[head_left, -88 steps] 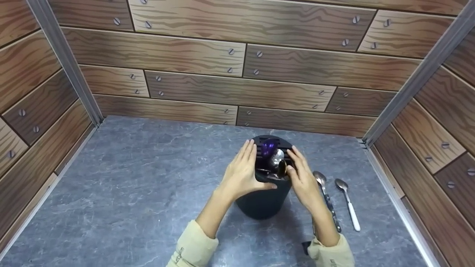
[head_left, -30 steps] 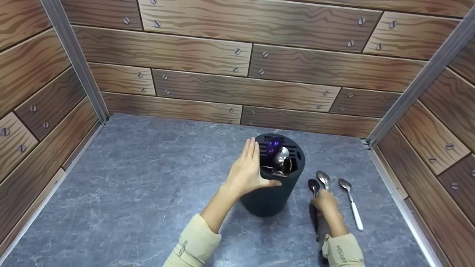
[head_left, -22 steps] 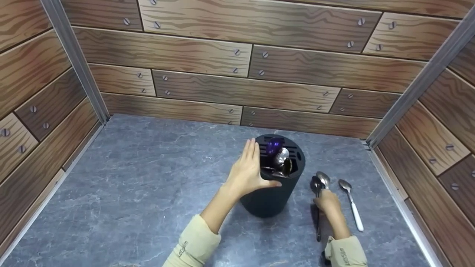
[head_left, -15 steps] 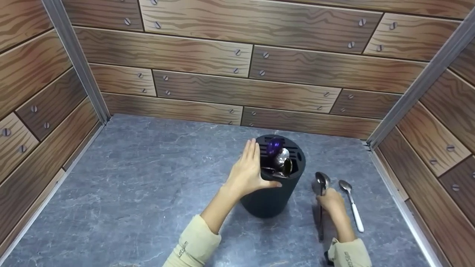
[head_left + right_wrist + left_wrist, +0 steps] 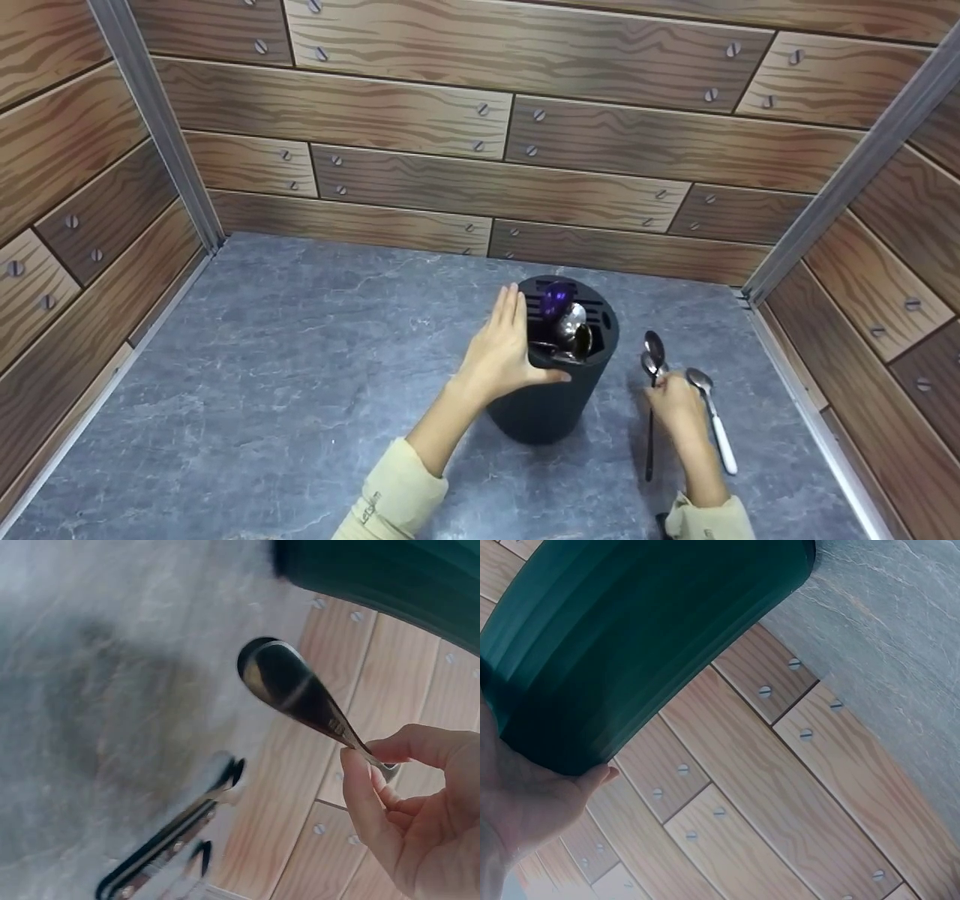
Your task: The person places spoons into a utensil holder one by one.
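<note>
In the head view a dark cylindrical utensil holder [image 5: 540, 405] stands upright. A purple spoon [image 5: 556, 301], a silver spoon [image 5: 573, 315] and other dark cutlery show in its top opening. My left hand [image 5: 491, 356] rests against its upper left side, fingers straight and thumb stretched across the front. To the right of it, my right hand [image 5: 677, 409] pinches a dark, shiny spoon [image 5: 281, 682] just below the bowl, between thumb and forefinger. Another spoon, with a dark riveted handle [image 5: 161, 849], lies near that hand, mostly hidden by the forearm in the head view.
A spoon with a white handle [image 5: 721, 442] lies on the grey marbled tabletop [image 5: 300, 375], right of my right hand. Wood-patterned panels [image 5: 420, 165] enclose the back and both sides, with metal strips [image 5: 840, 172] at the corners.
My right hand has left the holder's right side, taken hold of the dark spoon and shifted it right, over the riveted spoon. The left hand keeps its place on the holder.
</note>
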Available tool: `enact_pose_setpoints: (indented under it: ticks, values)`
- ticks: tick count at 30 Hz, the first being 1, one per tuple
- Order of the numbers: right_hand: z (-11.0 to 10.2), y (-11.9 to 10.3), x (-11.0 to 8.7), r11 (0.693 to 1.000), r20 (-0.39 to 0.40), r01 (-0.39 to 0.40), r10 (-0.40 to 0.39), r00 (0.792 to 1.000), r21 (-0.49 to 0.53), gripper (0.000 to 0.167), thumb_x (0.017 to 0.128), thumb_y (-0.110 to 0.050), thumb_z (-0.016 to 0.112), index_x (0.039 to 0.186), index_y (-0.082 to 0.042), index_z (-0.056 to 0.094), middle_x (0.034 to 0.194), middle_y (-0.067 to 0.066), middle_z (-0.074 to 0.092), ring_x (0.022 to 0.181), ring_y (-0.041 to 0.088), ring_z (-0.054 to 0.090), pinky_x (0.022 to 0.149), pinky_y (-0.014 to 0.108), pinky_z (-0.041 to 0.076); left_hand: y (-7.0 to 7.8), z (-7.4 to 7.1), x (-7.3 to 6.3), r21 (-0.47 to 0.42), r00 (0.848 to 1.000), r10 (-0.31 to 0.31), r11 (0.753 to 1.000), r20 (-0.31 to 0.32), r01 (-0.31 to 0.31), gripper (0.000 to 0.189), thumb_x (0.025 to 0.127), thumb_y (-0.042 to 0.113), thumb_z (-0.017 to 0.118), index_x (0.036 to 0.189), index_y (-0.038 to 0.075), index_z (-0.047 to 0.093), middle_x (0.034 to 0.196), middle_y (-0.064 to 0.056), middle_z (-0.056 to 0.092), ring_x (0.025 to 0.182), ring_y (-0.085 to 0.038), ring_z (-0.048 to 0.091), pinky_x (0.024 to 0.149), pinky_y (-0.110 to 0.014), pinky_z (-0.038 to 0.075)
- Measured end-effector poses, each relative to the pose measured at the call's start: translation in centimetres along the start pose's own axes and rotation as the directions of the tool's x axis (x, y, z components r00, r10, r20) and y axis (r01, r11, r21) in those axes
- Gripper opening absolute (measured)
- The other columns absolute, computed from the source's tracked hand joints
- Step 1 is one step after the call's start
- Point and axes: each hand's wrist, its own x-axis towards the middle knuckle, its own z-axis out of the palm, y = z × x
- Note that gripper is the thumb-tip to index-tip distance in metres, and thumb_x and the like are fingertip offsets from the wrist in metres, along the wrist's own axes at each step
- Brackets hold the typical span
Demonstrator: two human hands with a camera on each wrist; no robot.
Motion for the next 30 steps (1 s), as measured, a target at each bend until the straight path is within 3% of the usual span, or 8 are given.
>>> enact_pose_setpoints:
  ticks: [4,8,12,17,21,25,30]
  values:
    - [-0.7,-0.9,-0.5,0.998,-0.101,0.039,-0.034,0.994,0.054,0.018,0.078,-0.005,0.057,0.090,0.007,0.054,0.079,0.018,0.061,0.073,0.036,0.058,0.066,0.049,0.043,0.1,0.0,0.2,0.000,1.000,0.007,1.000,-0.020,-0.007,0.124,0.060,0.075,0.062,0.139,-0.011,0.022,0.146,-0.025,0.017,0.135,-0.032,0.013,0.103,-0.037,0.028]
    - [-1.2,-1.9,-1.1,0.992,-0.206,0.054,-0.031,0.978,0.110,0.017,0.078,-0.004,0.056,0.091,0.005,0.055,0.078,0.015,0.063,0.065,0.029,0.060,0.062,0.041,0.046,0.1,0.1,0.2,-0.010,0.999,0.012,1.000,-0.031,-0.013,0.124,0.060,0.075,0.063,0.139,-0.011,0.023,0.146,-0.025,0.017,0.135,-0.032,0.012,0.103,-0.038,0.028]
    - [-1.6,-2.8,-1.7,0.985,-0.276,0.053,-0.006,0.961,0.162,0.015,0.079,-0.004,0.057,0.093,0.002,0.055,0.080,0.013,0.063,0.057,0.017,0.060,0.057,0.030,0.046,-0.1,0.1,0.1,-0.025,1.000,0.007,1.000,-0.013,-0.007,0.124,0.060,0.075,0.063,0.139,-0.011,0.021,0.146,-0.025,0.015,0.135,-0.032,0.010,0.103,-0.039,0.026]
    - [-2.1,-3.6,-2.7,0.971,-0.341,0.076,0.006,0.940,0.227,0.014,0.082,-0.004,0.057,0.095,0.002,0.054,0.085,0.014,0.063,0.062,0.010,0.059,0.050,0.017,0.046,-0.1,0.2,0.0,-0.026,1.000,-0.002,1.000,0.008,0.003,0.124,0.060,0.075,0.062,0.140,-0.010,0.020,0.147,-0.025,0.013,0.136,-0.032,0.009,0.104,-0.039,0.023]
    - [-2.6,-4.1,-3.5,0.967,-0.415,0.107,-0.001,0.910,0.231,0.016,0.083,-0.005,0.060,0.097,0.001,0.054,0.085,0.013,0.064,0.066,0.007,0.056,0.057,0.020,0.044,-0.1,0.1,-0.1,-0.021,1.000,0.001,1.000,0.000,-0.001,0.124,0.061,0.075,0.062,0.140,-0.011,0.021,0.146,-0.025,0.015,0.135,-0.032,0.010,0.104,-0.038,0.024]
    - [-3.2,-4.7,-3.9,0.959,-0.497,0.160,-0.024,0.867,0.234,0.017,0.082,-0.005,0.062,0.096,0.000,0.055,0.084,0.013,0.065,0.067,-0.004,0.049,0.064,0.027,0.039,-0.1,0.1,-0.1,-0.010,1.000,0.008,1.000,-0.018,-0.008,0.123,0.061,0.074,0.062,0.139,-0.011,0.022,0.146,-0.026,0.017,0.135,-0.033,0.013,0.104,-0.038,0.025]
    - [-4.1,-5.6,-4.5,0.929,-0.565,0.241,-0.043,0.824,0.281,0.017,0.083,-0.002,0.062,0.097,0.003,0.055,0.080,0.014,0.064,0.066,-0.013,0.045,0.062,0.018,0.039,-0.1,0.2,0.1,0.000,1.000,0.010,1.000,-0.020,-0.010,0.123,0.061,0.075,0.062,0.139,-0.011,0.022,0.146,-0.026,0.017,0.135,-0.032,0.012,0.104,-0.038,0.025]
